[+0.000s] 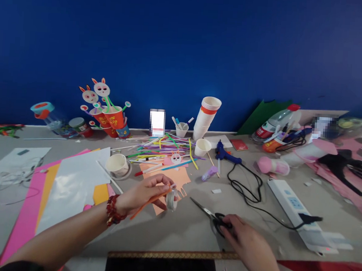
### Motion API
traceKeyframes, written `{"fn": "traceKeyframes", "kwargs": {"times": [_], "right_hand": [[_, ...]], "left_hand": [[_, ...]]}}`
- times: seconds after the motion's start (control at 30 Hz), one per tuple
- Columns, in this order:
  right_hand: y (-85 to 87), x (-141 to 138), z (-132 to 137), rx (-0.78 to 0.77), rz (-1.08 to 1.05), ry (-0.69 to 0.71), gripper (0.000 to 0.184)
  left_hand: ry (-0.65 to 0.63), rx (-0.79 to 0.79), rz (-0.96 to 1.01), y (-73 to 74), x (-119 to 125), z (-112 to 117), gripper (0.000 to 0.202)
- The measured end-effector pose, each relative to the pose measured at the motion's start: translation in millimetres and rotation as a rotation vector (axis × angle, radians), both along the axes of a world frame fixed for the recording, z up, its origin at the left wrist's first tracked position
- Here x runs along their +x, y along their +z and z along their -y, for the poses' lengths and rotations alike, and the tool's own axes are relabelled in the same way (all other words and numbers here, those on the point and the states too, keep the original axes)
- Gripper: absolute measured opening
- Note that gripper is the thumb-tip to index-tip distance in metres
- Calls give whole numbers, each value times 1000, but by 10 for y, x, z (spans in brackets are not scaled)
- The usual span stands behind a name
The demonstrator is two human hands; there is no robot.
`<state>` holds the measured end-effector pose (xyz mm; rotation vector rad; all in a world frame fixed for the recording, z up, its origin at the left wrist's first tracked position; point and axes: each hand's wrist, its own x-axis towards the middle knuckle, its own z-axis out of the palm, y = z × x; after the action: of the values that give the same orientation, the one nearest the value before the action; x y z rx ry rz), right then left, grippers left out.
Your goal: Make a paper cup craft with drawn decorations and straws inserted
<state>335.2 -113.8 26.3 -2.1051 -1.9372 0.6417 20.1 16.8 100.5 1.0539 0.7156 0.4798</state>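
Observation:
My left hand [145,192] is closed in a pinch on an orange straw [148,201] and a small roll of clear tape [171,199], held just above the table over a peach paper sheet [178,177]. A red bead bracelet sits on that wrist. My right hand [248,244] rests on the table with its fingers on the black handles of a pair of scissors [208,213], whose blades lie flat pointing up-left toward the tape.
A pile of coloured straws [161,148], paper cups [118,164], a stack of cups [206,116], a blue glue gun [224,153] with black cord, a white power strip [293,203], coloured paper sheets [70,182] at left, bunny cup crafts [109,110], and bottles at right.

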Motion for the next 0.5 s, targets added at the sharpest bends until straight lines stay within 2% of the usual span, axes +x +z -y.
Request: {"fn": "traceKeyframes", "kwargs": {"times": [0.13, 0.23, 0.37, 0.5], "right_hand": [[139, 107, -70, -92, -305, -14, 22], [299, 68, -131, -65, -499, 28, 22], [553, -65, -238, 26, -372, 153, 26], [750, -124, -373, 110, -182, 295, 26]], "left_hand": [[28, -16, 15, 25, -11, 16, 22], [17, -41, 28, 41, 1, 10, 21], [-32, -78, 38, 55, 32, 2, 22], [-53, -39, 17, 79, 40, 0, 21]]}}
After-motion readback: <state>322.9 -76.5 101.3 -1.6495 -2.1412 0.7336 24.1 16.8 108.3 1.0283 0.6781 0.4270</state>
